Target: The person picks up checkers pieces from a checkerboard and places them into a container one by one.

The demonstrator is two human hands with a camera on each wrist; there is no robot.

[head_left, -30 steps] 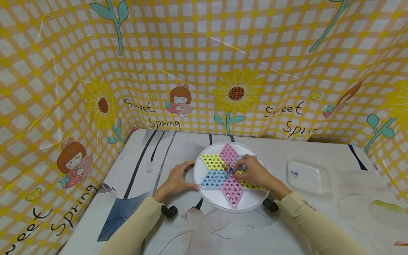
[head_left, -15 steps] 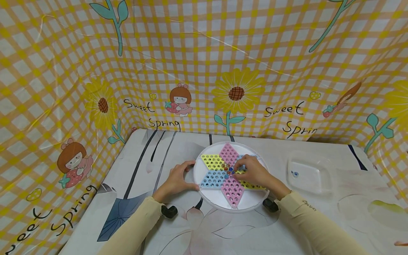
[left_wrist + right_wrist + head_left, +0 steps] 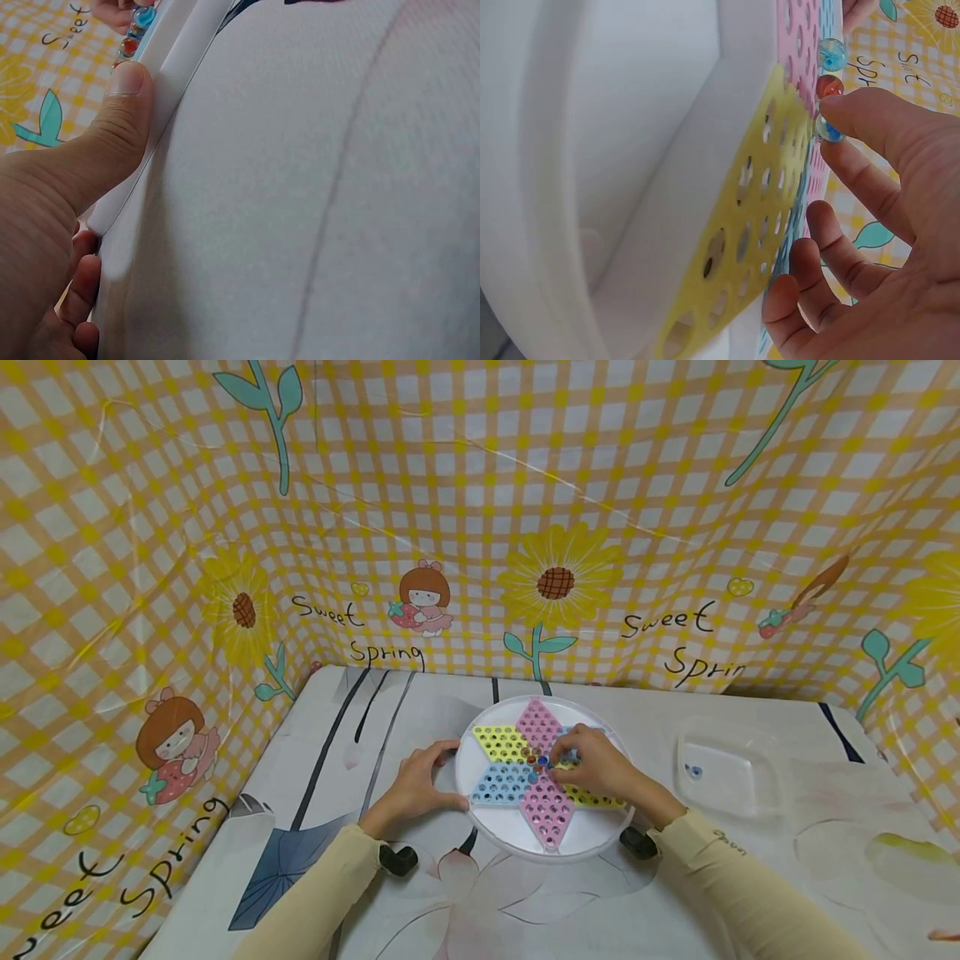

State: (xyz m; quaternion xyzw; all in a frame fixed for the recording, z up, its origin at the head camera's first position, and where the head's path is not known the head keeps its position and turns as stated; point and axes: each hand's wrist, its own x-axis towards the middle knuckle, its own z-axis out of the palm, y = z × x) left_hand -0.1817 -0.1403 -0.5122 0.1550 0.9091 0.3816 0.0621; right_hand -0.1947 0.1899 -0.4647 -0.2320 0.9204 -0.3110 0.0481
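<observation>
A round white Chinese checkers board [image 3: 504,827] with a pink, yellow and blue star of holes lies on the table. My left hand [image 3: 416,782] touches its left rim, thumb and fingers spread wide along the edge; the left wrist view has the thumb [image 3: 124,112] against the white side. Over the star's centre, my right hand [image 3: 596,766] pinches a clear marble with blue inside [image 3: 829,130] between thumb and index finger, close to the holes. Beside it sit a red-orange marble [image 3: 829,86] and a light blue marble [image 3: 832,54]. The other right fingers are loosely bent near the board.
A clear plastic tub [image 3: 729,777] stands right of the board, with a little blue-and-white marble [image 3: 694,770] inside. A yellow checked cloth [image 3: 480,527] rises behind and beside the table. The table cover [image 3: 480,902] has printed flowers and dark lines.
Both hands and the board stay in nearly the same places. The whole head view shifts very slightly.
</observation>
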